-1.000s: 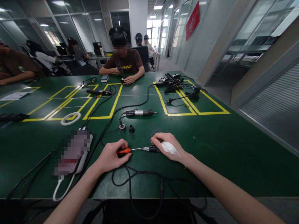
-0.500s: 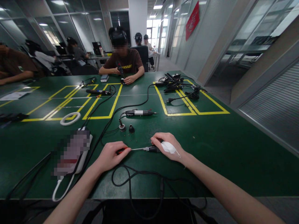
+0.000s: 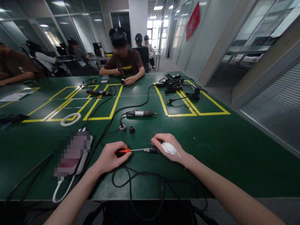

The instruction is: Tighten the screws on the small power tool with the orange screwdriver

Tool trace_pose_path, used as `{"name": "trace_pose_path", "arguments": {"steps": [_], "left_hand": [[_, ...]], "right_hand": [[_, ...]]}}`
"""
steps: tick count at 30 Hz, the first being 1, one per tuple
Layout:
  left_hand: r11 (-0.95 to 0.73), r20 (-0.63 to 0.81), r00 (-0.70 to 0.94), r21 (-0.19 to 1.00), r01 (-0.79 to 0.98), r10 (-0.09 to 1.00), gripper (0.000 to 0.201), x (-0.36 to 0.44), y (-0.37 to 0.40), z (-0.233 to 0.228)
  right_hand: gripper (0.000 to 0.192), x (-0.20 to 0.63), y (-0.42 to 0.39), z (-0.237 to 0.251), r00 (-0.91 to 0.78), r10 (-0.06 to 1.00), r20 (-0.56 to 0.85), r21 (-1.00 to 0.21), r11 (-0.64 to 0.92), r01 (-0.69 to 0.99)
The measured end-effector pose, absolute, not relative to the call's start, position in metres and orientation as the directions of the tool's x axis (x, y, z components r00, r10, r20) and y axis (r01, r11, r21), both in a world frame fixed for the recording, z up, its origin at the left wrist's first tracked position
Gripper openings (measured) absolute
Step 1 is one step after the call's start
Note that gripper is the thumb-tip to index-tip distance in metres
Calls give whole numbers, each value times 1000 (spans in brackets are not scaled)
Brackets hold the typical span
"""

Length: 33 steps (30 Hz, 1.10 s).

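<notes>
My left hand (image 3: 110, 157) grips the orange-and-black handle of a small screwdriver (image 3: 125, 150) lying level just above the green table (image 3: 211, 150). Its thin shaft points right into the tip of a black corded tool (image 3: 153, 150). My right hand (image 3: 167, 147), with a white bandage on its back, is closed over that tool and pins it to the table. The tool's black cord (image 3: 142, 178) loops toward me under both wrists.
Two small black parts (image 3: 126, 128) and tiny screws lie just beyond my hands. A second silver-black tool (image 3: 139, 113) lies farther back. A white device (image 3: 77, 153) with a cable sits left. A pile of cables (image 3: 175, 84) is at back right. A person (image 3: 124, 62) works opposite.
My left hand's fingers turned on the screwdriver handle, so its orange part was hidden half a second ago and shows again now. The right hand has stayed still.
</notes>
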State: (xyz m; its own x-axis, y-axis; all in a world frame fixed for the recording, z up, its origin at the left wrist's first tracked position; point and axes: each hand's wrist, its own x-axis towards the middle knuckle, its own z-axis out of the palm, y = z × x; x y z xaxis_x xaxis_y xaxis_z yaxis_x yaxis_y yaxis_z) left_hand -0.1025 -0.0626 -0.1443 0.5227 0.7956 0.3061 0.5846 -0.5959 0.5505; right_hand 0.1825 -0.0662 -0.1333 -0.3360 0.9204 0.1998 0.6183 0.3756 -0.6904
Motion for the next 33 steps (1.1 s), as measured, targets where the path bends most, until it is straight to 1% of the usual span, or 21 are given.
{"name": "trace_pose_path", "arguments": {"steps": [5,9,14,19,23,27,33], "left_hand": [[-643,353,544,522,561,761,29,-104,-60,-143],[-644,333,559,508,572,760,32,-104,-59,-144],[-622,322,545,545,562,774,18,-102,-63,-144],[-593,315,513,556,582,798,14,-102,-64,-145],[-601,329,511,553,578,794,19,-103,-63,-146],[-639,347,546,537,550,762,20,-103,-62,-145],[-644,340,556,525,557,759,26,-103,-59,-144]], "right_hand": [[36,182,-66,-134,-332,925,184,-691,362,626],[36,182,-66,-132,-332,927,175,-693,356,628],[36,182,-67,-131,-334,925,182,-692,362,625],[36,182,-67,-133,-333,925,185,-691,363,625],[38,183,-66,-135,-328,922,205,-693,373,617],[36,183,-65,-136,-334,923,191,-689,369,624],[35,183,-66,-134,-335,923,188,-692,366,622]]}}
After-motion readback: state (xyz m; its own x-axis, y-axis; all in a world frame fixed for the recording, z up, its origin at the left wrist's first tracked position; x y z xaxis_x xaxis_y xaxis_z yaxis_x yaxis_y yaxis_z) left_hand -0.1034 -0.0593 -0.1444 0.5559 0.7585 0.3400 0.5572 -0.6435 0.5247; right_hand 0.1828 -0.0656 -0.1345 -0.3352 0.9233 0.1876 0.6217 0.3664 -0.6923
